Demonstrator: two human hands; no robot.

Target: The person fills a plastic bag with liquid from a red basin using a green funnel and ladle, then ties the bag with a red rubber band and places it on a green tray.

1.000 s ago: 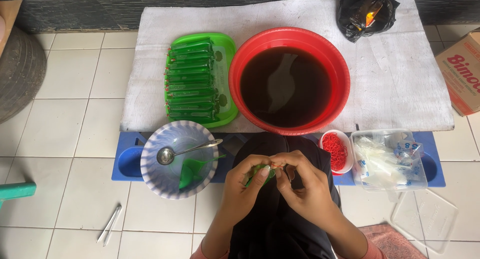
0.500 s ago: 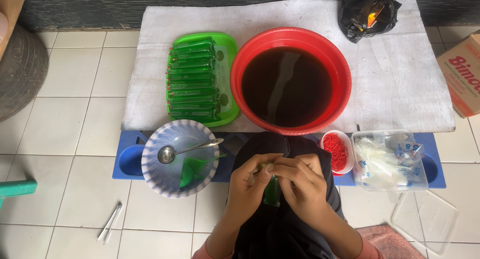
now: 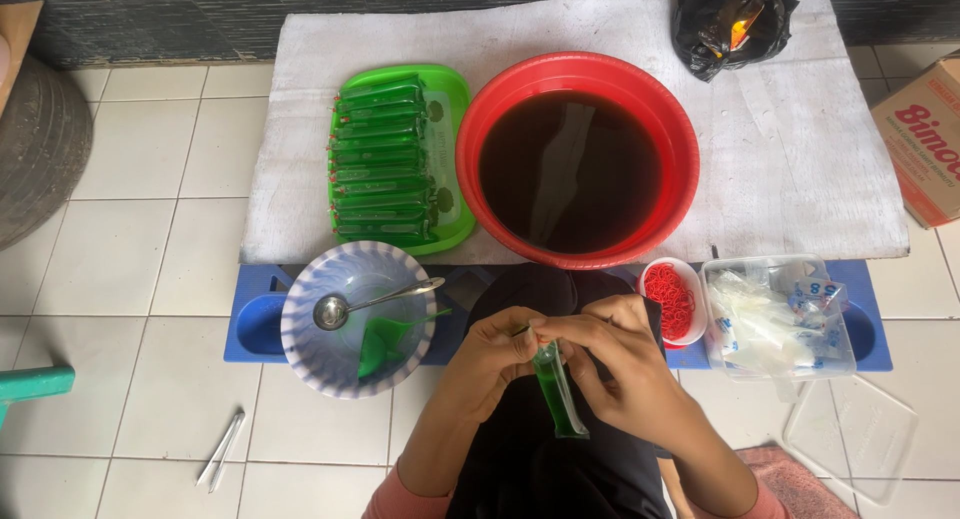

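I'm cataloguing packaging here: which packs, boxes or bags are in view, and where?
Slim clear tube pouch of green liquid: pinched at its top by both hands.
Red-and-white cardboard carton: right edge.
Crumpled black plastic bag: top right.
Green filled tube pouches: stacked on green tray.

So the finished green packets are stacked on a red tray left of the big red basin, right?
Not quite. In the head view the finished green packets are stacked on a green tray, not a red one. It does sit left of the big red basin.
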